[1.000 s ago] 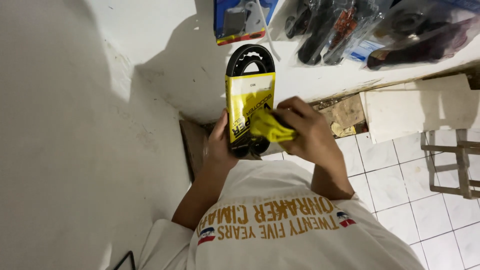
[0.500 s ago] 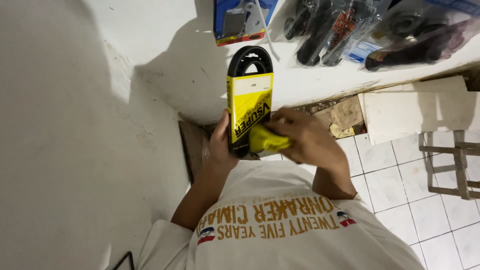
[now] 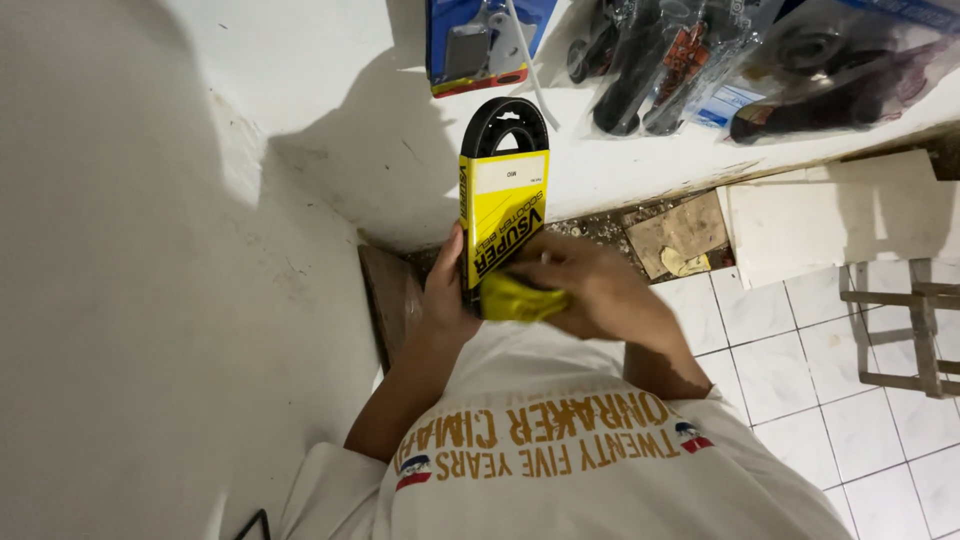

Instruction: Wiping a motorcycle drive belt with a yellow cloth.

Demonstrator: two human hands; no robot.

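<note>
Change since a second ago: right hand has slid down and across the lower front of the belt pack, so the yellow cloth sits lower now, down at the pack's bottom edge instead of partway up the sleeve. Pack itself hasn't really budged, same upright tilt against the white wall.

Left hand: left hand is wrapped round the left edge of the pack near its bottom, thumb up along the side, fingers behind where I can't see them. Closed on it, holding it up.

Right hand: palm down, knuckles toward the camera, fingers curled and pressed over the bunched yellow cloth, pushing it against the pack's lower front. So it's pinching the cloth, not the pack.

Belt pack look: black rubber drive belt looped in a long oval, with a bright yellow cardboard sleeve round most of it, a white label patch near the top and black lettering running lengthwise. Top curve of the belt pokes out above the sleeve.

Where it is: held out in front of the person's chest, above the gap where the wall meets the tiled floor.

Around it: blue blister pack and bagged black parts hang on the wall just above; scrap of board lies on the ground by the wall base.
</note>
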